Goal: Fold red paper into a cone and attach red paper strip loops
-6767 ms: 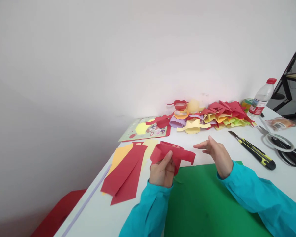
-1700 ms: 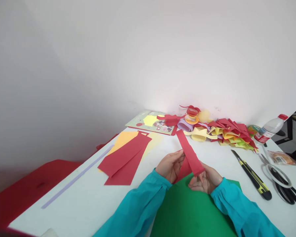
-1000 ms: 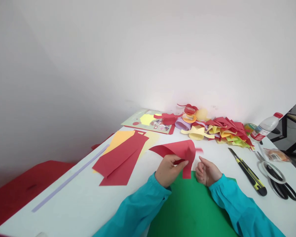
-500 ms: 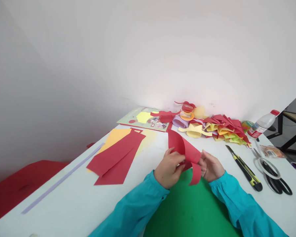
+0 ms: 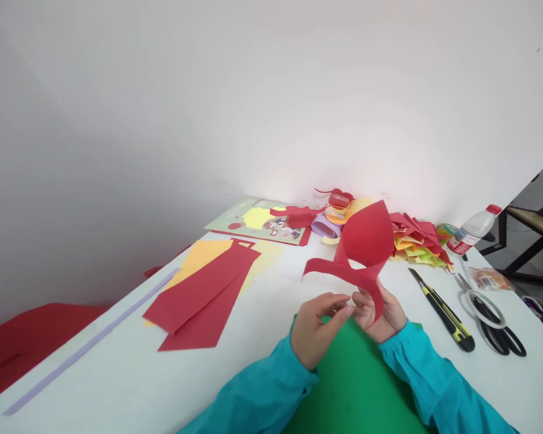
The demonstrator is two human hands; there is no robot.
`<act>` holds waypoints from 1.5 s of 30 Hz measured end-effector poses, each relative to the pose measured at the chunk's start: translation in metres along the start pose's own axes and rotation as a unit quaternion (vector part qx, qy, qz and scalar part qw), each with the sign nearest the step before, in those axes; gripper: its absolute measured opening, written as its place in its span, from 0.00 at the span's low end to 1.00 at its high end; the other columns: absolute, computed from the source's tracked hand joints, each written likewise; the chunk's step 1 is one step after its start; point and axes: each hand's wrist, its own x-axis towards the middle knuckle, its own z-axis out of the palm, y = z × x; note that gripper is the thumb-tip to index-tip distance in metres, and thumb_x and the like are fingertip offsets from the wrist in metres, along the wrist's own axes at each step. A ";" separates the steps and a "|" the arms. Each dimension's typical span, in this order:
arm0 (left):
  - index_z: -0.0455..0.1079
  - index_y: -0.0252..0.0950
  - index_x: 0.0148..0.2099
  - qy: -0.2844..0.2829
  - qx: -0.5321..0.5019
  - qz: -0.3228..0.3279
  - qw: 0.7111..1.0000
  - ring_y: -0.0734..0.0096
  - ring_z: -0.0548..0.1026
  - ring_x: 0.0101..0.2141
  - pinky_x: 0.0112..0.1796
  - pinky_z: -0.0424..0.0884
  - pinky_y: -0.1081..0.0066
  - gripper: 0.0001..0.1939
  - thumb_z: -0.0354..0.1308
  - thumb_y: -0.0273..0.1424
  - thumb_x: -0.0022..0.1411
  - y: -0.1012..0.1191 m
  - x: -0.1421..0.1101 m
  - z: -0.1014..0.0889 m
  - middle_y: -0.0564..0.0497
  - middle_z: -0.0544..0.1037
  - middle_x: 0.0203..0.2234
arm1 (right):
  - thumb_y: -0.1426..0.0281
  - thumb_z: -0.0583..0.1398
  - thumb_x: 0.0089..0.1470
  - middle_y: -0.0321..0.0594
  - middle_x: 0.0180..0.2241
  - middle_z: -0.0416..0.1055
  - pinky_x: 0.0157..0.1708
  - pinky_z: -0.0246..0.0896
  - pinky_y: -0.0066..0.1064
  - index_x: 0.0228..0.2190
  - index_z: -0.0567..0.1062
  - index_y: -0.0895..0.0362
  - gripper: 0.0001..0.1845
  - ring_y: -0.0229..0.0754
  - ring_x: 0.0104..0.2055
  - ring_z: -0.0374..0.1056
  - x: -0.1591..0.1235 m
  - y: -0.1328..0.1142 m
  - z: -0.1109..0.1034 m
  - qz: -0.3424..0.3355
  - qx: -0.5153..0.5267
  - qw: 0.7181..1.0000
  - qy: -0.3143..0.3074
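My right hand (image 5: 382, 310) is closed on a red paper piece (image 5: 368, 235) and holds it up above the green sheet (image 5: 357, 380). The piece is curled into a ring with a tall flap, and a narrow curved strip sticks out from it to the left and down. My left hand (image 5: 317, 328) is just left of the right one, thumb and forefinger slightly apart, with no paper visible between them. Its fingertips are close to the right hand's fingers; whether they touch I cannot tell.
Red paper cutouts (image 5: 203, 289) lie over yellow sheets at left, beside a lilac strip (image 5: 93, 340). Behind are a picture book (image 5: 226, 220), curled paper pieces (image 5: 324, 226) and folded paper (image 5: 419, 232). At right are a box cutter (image 5: 443, 310), scissors (image 5: 502, 337), tape roll (image 5: 501, 318) and bottle (image 5: 473, 232).
The red paper has been turned and raised, its flap now pointing up. My left hand has let go of it, while the right hand keeps hold. The view has shifted slightly.
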 end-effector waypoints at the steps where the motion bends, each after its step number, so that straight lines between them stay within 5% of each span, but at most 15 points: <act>1: 0.74 0.35 0.34 0.004 -0.051 -0.058 0.997 0.72 0.71 0.25 0.27 0.69 0.71 0.09 0.60 0.34 0.50 -0.004 0.001 0.004 0.50 0.75 0.24 | 0.66 0.60 0.51 0.29 0.18 0.61 0.21 0.55 0.20 0.27 0.70 0.58 0.08 0.29 0.20 0.55 0.000 0.003 -0.001 0.010 -0.004 1.000 0.001; 5: 0.73 0.33 0.26 0.056 -0.226 -0.172 0.957 0.75 0.68 0.20 0.24 0.67 0.72 0.12 0.64 0.39 0.45 -0.014 0.009 0.007 0.53 0.73 0.18 | 0.66 0.62 0.48 0.30 0.21 0.65 0.21 0.56 0.21 0.32 0.71 0.58 0.10 0.29 0.21 0.57 -0.001 0.014 -0.007 0.038 -0.028 0.998 0.037; 12: 0.74 0.32 0.32 0.114 -0.280 -0.139 0.943 0.67 0.74 0.31 0.41 0.69 0.63 0.13 0.65 0.35 0.44 -0.013 0.028 -0.015 0.50 0.78 0.25 | 0.58 0.58 0.50 0.35 0.22 0.70 0.23 0.58 0.25 0.26 0.70 0.57 0.14 0.34 0.22 0.64 0.002 0.018 -0.014 0.022 -0.151 0.982 0.108; 17: 0.72 0.31 0.34 0.031 -0.159 -0.126 0.979 0.70 0.73 0.28 0.32 0.70 0.70 0.12 0.61 0.36 0.50 -0.020 0.029 -0.021 0.50 0.76 0.24 | 0.54 0.56 0.51 0.39 0.31 0.72 0.29 0.60 0.28 0.33 0.71 0.55 0.18 0.38 0.30 0.68 -0.001 0.017 -0.006 -0.003 -0.224 0.974 0.042; 20: 0.71 0.31 0.34 -0.016 -0.120 -0.132 0.984 0.76 0.68 0.19 0.22 0.66 0.74 0.12 0.58 0.37 0.53 -0.023 0.026 -0.020 0.53 0.74 0.20 | 0.51 0.53 0.52 0.44 0.33 0.73 0.30 0.61 0.32 0.38 0.72 0.57 0.23 0.41 0.31 0.69 -0.002 0.019 -0.008 0.007 -0.299 0.954 0.031; 23: 0.71 0.31 0.32 -0.027 -0.089 -0.143 0.985 0.75 0.68 0.19 0.21 0.65 0.74 0.12 0.57 0.37 0.54 -0.025 0.025 -0.021 0.53 0.72 0.18 | 0.51 0.51 0.53 0.47 0.35 0.73 0.33 0.61 0.36 0.40 0.73 0.59 0.26 0.44 0.33 0.69 -0.002 0.022 -0.014 0.010 -0.340 0.940 0.034; 33: 0.76 0.35 0.30 -0.048 0.010 -0.130 0.990 0.68 0.73 0.23 0.25 0.69 0.71 0.09 0.56 0.33 0.53 -0.031 0.025 -0.025 0.51 0.77 0.20 | 0.52 0.50 0.55 0.45 0.32 0.74 0.43 0.58 0.41 0.36 0.77 0.58 0.26 0.46 0.37 0.68 0.003 0.035 -0.019 0.040 -0.338 0.938 0.066; 45: 0.73 0.41 0.43 -0.061 0.119 0.048 0.990 0.61 0.76 0.33 0.33 0.73 0.67 0.13 0.54 0.31 0.56 -0.035 0.011 -0.035 0.48 0.79 0.35 | 0.45 0.45 0.51 0.47 0.35 0.74 0.47 0.54 0.40 0.36 0.75 0.60 0.34 0.47 0.43 0.66 0.014 0.030 -0.009 0.111 -0.100 0.985 0.086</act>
